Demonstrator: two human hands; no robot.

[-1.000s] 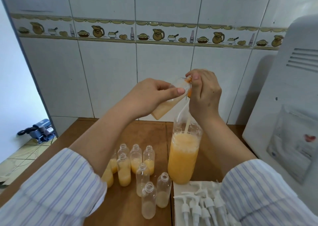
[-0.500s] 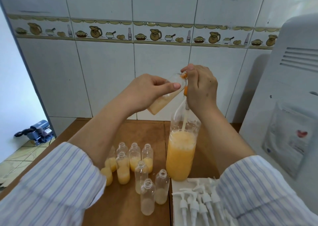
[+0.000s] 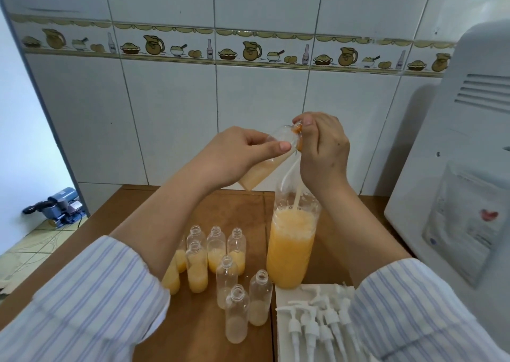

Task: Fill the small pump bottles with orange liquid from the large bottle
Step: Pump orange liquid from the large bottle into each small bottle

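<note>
My left hand grips a small clear bottle, tilted, part full of orange liquid, its mouth up to the right. My right hand pinches an orange pump head at that mouth; a white tube runs from it down into the large bottle of orange liquid standing on the wooden table. Several small open bottles stand in a cluster to its left, each with some orange liquid.
Several white pump tops lie on a white sheet at the front right. A large white appliance stands at the right. A tiled wall is behind. A blue machine sits on the floor at the left.
Both hands, the small bottle and the pump head have stayed together above the large bottle; only the view has shifted slightly.
</note>
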